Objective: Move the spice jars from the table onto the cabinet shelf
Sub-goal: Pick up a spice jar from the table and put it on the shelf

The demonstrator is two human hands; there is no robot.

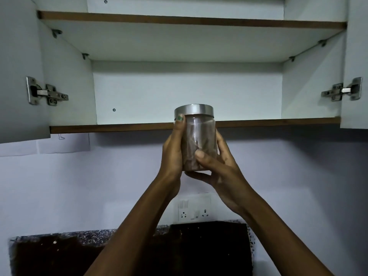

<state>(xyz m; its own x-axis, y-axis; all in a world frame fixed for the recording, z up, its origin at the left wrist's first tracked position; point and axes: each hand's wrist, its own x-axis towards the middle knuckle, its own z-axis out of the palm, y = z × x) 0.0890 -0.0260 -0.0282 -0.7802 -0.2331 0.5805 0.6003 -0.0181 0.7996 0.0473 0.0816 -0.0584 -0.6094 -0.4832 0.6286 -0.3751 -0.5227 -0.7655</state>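
I hold one clear spice jar (200, 136) with a silver metal lid and brown contents, upright, raised in front of the cabinet's lower shelf (111, 128). My left hand (173, 152) grips its left side, thumb near the lid. My right hand (217, 168) wraps its right side and supports the bottom. The lid sits just above the shelf's front edge, while the jar body hangs below it. The shelf surface itself is hidden from this low angle. No other jars are in view.
Both cabinet doors stand open, with hinges at left (45, 92) and right (342, 90). An upper shelf (179, 19) spans above. A wall socket panel (194, 209) sits below my hands, and a dark speckled countertop (59, 248) lies at the bottom.
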